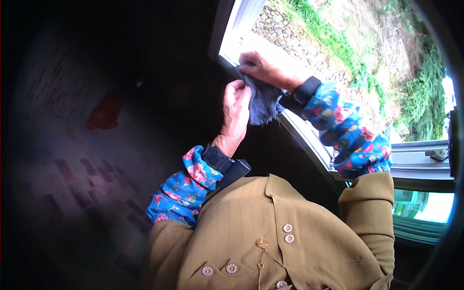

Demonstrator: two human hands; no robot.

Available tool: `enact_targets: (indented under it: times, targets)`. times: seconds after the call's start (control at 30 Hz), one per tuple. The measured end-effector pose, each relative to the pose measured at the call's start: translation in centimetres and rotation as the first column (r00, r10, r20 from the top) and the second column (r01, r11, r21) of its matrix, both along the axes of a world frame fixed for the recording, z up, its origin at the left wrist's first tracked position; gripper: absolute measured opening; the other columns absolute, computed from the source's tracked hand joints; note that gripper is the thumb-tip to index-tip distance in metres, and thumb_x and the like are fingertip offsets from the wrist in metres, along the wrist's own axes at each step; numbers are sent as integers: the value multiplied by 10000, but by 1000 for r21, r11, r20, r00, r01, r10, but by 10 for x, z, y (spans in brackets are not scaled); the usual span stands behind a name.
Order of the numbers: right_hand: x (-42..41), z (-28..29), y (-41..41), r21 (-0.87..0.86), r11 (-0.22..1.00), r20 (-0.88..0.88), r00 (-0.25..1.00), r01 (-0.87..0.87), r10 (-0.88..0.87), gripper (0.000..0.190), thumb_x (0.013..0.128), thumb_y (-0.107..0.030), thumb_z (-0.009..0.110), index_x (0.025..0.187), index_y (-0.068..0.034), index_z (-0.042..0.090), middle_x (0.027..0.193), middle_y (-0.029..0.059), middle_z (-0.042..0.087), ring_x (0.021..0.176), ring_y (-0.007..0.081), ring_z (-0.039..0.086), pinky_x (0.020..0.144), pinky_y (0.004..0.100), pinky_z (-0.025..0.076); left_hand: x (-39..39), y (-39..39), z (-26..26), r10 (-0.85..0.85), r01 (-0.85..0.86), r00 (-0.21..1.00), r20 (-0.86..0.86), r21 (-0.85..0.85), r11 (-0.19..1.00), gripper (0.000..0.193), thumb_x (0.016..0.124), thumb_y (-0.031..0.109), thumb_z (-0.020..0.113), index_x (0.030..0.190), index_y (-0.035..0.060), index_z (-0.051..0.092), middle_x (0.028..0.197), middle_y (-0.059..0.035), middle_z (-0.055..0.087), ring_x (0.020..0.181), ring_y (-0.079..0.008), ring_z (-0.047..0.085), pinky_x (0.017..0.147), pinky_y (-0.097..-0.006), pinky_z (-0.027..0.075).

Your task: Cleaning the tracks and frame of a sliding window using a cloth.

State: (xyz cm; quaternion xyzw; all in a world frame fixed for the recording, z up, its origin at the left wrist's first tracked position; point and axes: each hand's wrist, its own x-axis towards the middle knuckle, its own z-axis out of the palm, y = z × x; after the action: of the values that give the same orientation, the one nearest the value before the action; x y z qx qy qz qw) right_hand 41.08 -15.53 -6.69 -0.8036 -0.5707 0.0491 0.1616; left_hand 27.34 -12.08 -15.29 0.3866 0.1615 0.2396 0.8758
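A frayed blue-grey cloth hangs between my two hands beside the window. My left hand pinches its left edge between thumb and fingers. Higher up, my right hand grips the cloth's top corner with curled fingers, close to the white window frame. The cloth's lower edge is ragged and hangs loose. Both wrists carry black straps with a device, over blue floral sleeve covers.
Bright window light falls from the right; outside are a stone wall and green plants. A window latch sits on the lower right frame. To the left, a red object lies in the dark near brickwork.
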Motion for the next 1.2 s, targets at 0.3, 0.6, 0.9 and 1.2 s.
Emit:
enact_targets:
  times: [0.3, 0.6, 0.9, 1.2]
  targets:
    - [23, -8, -5, -16, 932, 172, 917, -362, 359, 77, 744, -119, 643, 810, -87, 663, 750, 123, 642, 758, 300, 650, 701, 381, 512, -1, 5, -12, -27, 26, 999, 25, 39, 999, 258, 964, 135, 521, 1181, -3, 492, 1092, -67, 551, 998, -111, 530, 894, -249, 440]
    - [12, -22, 42, 213, 971, 91, 992, -110, 92, 176, 812, -135, 607, 949, -81, 703, 820, 125, 697, 762, 267, 685, 731, 365, 525, 5, 11, -3, 69, -69, 998, -6, 14, 997, 267, 958, 150, 489, 1183, 5, 490, 1046, -56, 588, 965, -126, 552, 884, -282, 444]
    - [19, -5, 25, -25, 985, -58, 984, -170, 168, 87, 804, -84, 632, 874, -73, 683, 758, 78, 674, 732, 178, 668, 705, 303, 517, 1, 1, -5, -29, 28, 999, 29, 35, 999, 239, 943, 103, 492, 1162, 9, 504, 1032, -44, 599, 942, -106, 560, 852, -265, 450]
    - [-7, -15, 46, 141, 988, 82, 994, 67, -79, 131, 824, -137, 592, 872, -76, 697, 733, 123, 672, 710, 261, 677, 702, 358, 521, -1, 8, 2, 73, -73, 997, -5, 42, 996, 235, 957, 133, 459, 1158, 16, 492, 1025, -44, 583, 926, -111, 549, 860, -278, 450]
